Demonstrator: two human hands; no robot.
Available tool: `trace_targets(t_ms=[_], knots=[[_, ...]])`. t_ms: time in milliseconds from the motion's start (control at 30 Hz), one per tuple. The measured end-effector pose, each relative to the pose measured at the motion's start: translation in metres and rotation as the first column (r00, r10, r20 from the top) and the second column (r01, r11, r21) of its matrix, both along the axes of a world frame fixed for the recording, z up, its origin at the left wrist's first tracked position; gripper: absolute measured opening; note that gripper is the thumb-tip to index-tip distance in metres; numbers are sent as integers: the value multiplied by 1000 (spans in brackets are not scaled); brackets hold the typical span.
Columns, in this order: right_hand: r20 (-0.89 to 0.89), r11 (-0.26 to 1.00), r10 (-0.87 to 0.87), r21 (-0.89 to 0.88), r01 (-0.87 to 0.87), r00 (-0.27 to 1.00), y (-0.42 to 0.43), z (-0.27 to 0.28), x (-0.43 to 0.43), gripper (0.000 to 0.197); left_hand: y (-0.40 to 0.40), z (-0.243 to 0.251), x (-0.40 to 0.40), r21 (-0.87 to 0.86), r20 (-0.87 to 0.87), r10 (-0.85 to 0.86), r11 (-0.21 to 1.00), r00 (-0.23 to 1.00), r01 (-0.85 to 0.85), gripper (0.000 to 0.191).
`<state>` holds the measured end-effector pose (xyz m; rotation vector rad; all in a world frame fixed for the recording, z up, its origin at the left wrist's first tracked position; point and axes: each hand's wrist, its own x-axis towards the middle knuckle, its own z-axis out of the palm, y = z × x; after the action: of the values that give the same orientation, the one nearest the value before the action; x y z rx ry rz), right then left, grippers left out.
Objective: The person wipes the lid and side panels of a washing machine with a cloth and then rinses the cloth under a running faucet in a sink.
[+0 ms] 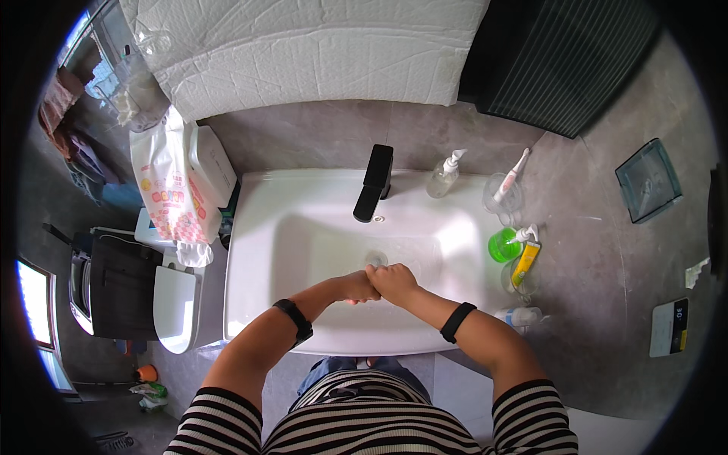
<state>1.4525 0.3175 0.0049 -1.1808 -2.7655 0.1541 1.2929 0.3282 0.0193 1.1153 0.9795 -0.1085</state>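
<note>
Over the white washbasin, my left hand and my right hand are pressed together. The right hand's fingers curl over the far end of the left hand. Whether anything lies between the palms is hidden. Just beyond my hands is the round drain at the basin's bottom. The black faucet stands at the back rim with its spout towards me. I cannot make out a stream of water from it. A black band circles each forearm.
On the right rim stand a clear pump bottle, an electric toothbrush in a cup, a green soap bottle and a yellow tube. Left are a printed plastic bag and a toilet. Padded white sheeting hangs above the faucet.
</note>
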Motion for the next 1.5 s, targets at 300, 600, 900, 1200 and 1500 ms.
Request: trace_targets(t_ms=[300,600,900,1200,1500], knots=[[155,931,-60,-349,112,986,17,7,-8,14,-10,-48,12,697,-373,165,700,913,158,33],[-17,523,-151,-850,65,988,29,-8,13,17,-23,-1,18,725,-607,107,480,788,493,47],[-132,407,-380,-913,37,916,3,26,42,72,-31,-10,-16,825,3,215,551,977,-124,74],[-473,387,-641,-879,-278,605,3,8,64,49,-32,-7,-28,78,276,627,741,729,-667,30],[-551,543,-554,-808,-231,624,8,31,45,46,-32,24,-21,-168,291,781,610,553,-774,50]])
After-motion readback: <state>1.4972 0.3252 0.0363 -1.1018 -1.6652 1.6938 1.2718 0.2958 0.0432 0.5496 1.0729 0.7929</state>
